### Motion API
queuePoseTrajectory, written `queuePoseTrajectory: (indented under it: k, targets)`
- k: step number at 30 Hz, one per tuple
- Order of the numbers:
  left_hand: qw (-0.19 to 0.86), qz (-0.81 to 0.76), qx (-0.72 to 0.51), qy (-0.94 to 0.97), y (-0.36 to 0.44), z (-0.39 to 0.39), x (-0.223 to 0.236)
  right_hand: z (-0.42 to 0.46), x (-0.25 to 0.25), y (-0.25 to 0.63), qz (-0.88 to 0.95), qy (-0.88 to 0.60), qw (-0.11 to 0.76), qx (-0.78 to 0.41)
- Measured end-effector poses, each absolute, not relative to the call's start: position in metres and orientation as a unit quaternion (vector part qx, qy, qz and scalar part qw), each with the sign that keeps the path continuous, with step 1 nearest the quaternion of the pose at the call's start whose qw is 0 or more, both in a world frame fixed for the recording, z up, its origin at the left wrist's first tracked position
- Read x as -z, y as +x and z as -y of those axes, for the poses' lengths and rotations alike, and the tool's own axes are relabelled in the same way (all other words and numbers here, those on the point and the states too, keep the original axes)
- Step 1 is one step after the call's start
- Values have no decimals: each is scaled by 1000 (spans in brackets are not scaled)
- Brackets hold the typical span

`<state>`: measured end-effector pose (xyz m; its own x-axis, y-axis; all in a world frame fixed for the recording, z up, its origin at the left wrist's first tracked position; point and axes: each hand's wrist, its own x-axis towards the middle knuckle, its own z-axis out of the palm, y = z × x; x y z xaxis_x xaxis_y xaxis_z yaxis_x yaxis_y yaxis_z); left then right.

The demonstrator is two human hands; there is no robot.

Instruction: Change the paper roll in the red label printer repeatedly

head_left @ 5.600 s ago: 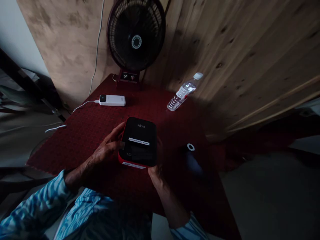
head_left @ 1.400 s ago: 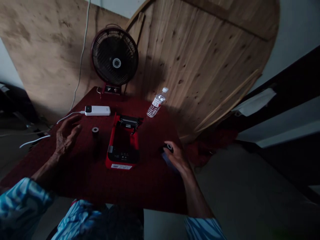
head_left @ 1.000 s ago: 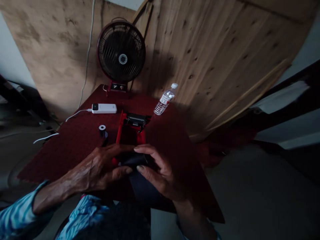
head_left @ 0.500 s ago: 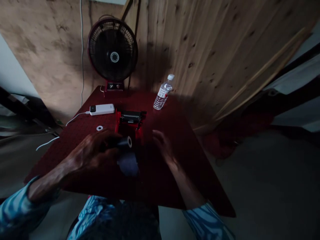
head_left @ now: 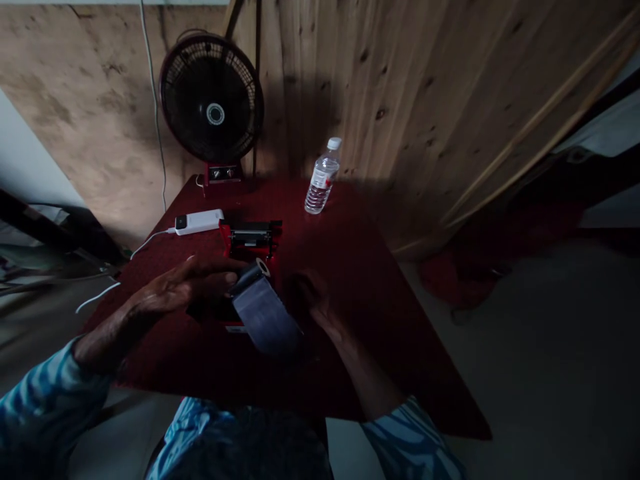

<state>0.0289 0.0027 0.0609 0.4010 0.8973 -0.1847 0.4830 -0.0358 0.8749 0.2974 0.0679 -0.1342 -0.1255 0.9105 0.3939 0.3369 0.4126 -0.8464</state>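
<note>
My left hand (head_left: 187,285) is closed on the near left end of a dark roll (head_left: 249,275) with a pale hollow core, pinching it between thumb and fingers. From the roll a loose grey-blue strip (head_left: 267,317) hangs toward me and curls at its end. Under and behind it sits a red and black device (head_left: 251,233), its black upper part raised; the roll and strip cover much of its body. My right hand (head_left: 317,297) is just right of the device and strip, fingers bent and in deep shadow. Whether they touch anything is not visible.
On the dark red table (head_left: 350,267) a white power bank (head_left: 200,222) with a cable lies to the left. A clear water bottle (head_left: 323,177) stands at the back. The round fan (head_left: 213,100) is at the back left, before a wooden wall (head_left: 400,100).
My left hand has turned the roll and the strip now shows longer, reaching toward the right. The right hand's fingers have bent inward. A small white ring on the table is no longer visible.
</note>
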Motion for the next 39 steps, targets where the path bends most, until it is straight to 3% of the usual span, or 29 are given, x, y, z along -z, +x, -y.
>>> queuePoseTrajectory:
  k: [5,13,16,21,25,29,39]
  targets:
    - [544,-482,-213,653,26,2,-53,-69,142,298,691,-449,485,-292]
    - [556,-448,-213,667,19,3,-52,-64,127,302,700,-474,439,-304]
    - [466,-481,-207,714,23,-6,-50,-66,127,302,707,-469,434,-303]
    - [168,-547,-112,812,41,-31,-37,-69,125,302,707,-467,439,-298]
    - [59,-551,5,833,59,-48,-33,-67,123,302,710,-461,432,-312]
    - [39,-572,85,815,72,-58,-38,-68,126,301,707,-459,437,-314]
    - [71,-558,93,821,79,-64,-28,-70,128,300,717,-456,433,-300]
